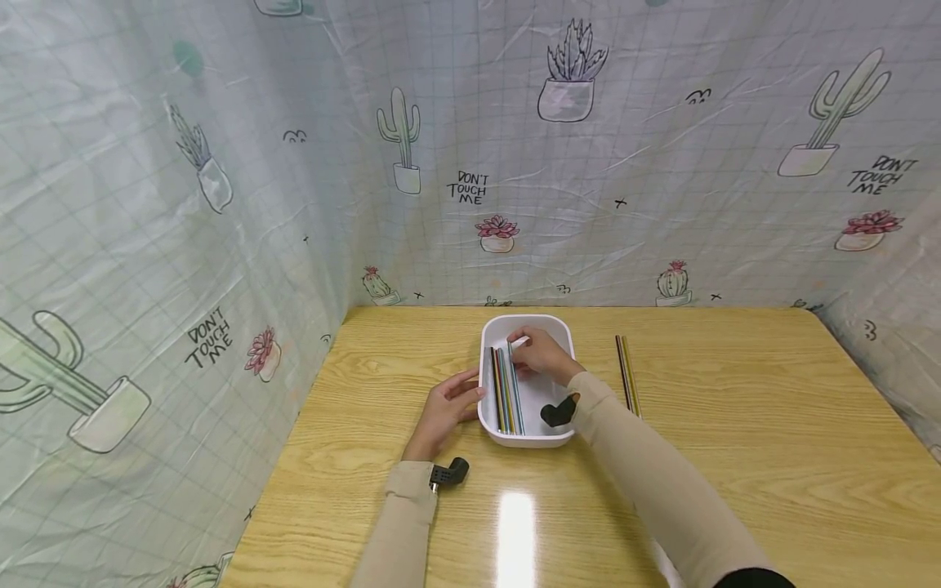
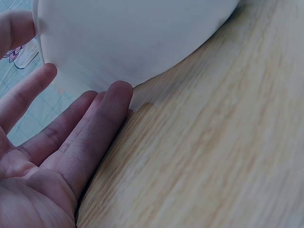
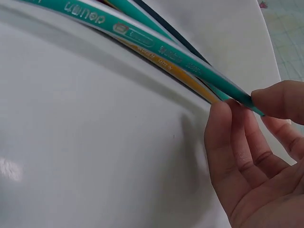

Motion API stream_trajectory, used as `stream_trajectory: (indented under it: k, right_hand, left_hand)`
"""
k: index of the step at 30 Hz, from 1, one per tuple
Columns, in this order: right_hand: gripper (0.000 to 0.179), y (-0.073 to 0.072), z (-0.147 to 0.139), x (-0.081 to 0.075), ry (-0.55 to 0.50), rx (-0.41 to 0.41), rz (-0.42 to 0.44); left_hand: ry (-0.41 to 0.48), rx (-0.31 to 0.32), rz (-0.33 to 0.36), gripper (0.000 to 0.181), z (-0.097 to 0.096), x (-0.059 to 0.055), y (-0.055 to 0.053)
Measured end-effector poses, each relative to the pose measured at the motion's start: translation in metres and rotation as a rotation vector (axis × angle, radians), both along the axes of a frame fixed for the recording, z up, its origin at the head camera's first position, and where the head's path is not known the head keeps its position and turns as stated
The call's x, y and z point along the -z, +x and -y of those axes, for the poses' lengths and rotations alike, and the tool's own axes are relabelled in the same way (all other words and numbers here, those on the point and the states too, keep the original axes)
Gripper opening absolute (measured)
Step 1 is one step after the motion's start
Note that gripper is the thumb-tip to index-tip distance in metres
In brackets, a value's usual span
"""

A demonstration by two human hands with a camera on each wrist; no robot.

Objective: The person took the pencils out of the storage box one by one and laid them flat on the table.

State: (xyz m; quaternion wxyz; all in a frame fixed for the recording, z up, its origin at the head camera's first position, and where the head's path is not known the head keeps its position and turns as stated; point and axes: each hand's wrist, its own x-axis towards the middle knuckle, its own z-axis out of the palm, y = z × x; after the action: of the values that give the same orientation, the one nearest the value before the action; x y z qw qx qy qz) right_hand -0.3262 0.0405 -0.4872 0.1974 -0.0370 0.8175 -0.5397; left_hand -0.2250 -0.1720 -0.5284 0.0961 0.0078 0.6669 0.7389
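Fingers (image 3: pixel 219 137) of the right hand (image 1: pixel 542 357) are pinched on a green pencil (image 3: pixel 152 43) inside the white box (image 1: pixel 526 442), its side touched by the uncurled left hand (image 1: pixel 444 410); placing seems underway, gentle release needed next.

On the patterned sheet (image 1: pixel 456 49), reads "DON'T TOUCH ME" in black hand-lettered capitals (image 1: pixel 468 188), three times: at back centre, at back right, and slanted on the left side. Also shows small black crosses (image 1: pixel 621 202) there. On the green pencil (image 3: pixel 147 42), in the right wrist view, bears silver lettering (image 3: pixel 85 13) and a boxed emblem (image 3: pixel 121 28), too unclear to read with certainty. On the orange pencil (image 3: pixel 175 72) next to it, shows fine print, likewise illegible.
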Motion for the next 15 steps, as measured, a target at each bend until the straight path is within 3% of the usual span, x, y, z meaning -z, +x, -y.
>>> stream_trajectory:
  k: [9, 15]
  right_hand:
    - [0.039, 0.0035, 0.0011, -0.0016, -0.074, 0.034, 0.021]
    - [0.038, 0.005, -0.0006, -0.0019, -0.066, 0.042, -0.001]
  left_hand:
    - [0.004, -0.001, 0.001, 0.05, -0.0008, -0.0027, 0.0009]
    - [0.012, -0.005, 0.004, 0.051, -0.0003, -0.0017, 0.0001]
